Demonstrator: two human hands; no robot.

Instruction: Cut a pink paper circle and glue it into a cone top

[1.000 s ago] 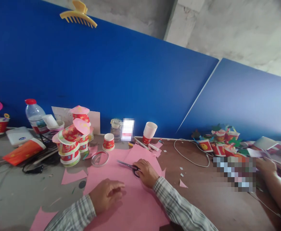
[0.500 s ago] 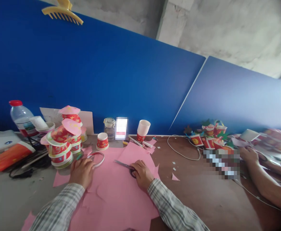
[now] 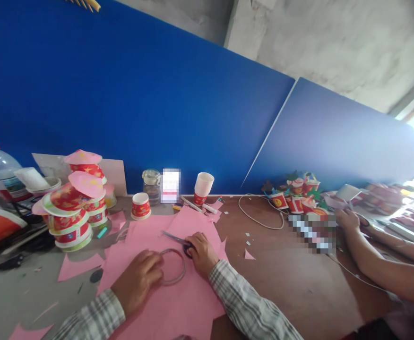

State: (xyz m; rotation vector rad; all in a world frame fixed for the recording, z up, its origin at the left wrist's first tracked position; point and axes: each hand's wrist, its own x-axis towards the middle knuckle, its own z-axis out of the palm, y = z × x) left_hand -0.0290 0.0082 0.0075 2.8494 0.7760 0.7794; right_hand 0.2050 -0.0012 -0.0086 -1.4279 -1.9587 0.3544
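My left hand grips a thin, pale ring by its left side, low over the pink paper. What the ring is made of I cannot tell. In my right hand are dark-handled scissors, their blades pointing left and away from me above the paper. A short red cup with a white rim at its base stands behind the paper. Figures built from red paper cups with pink hats stand to the left.
A glass jar and a white cup on a red base stand by the blue partition. Pens and pink scraps lie about. At the right, a co-worker's hands work near a cable.
My left hand has moved right and towards me, bringing the ring close to my right hand. The scissors stay in my right hand. The view has shifted slightly right.
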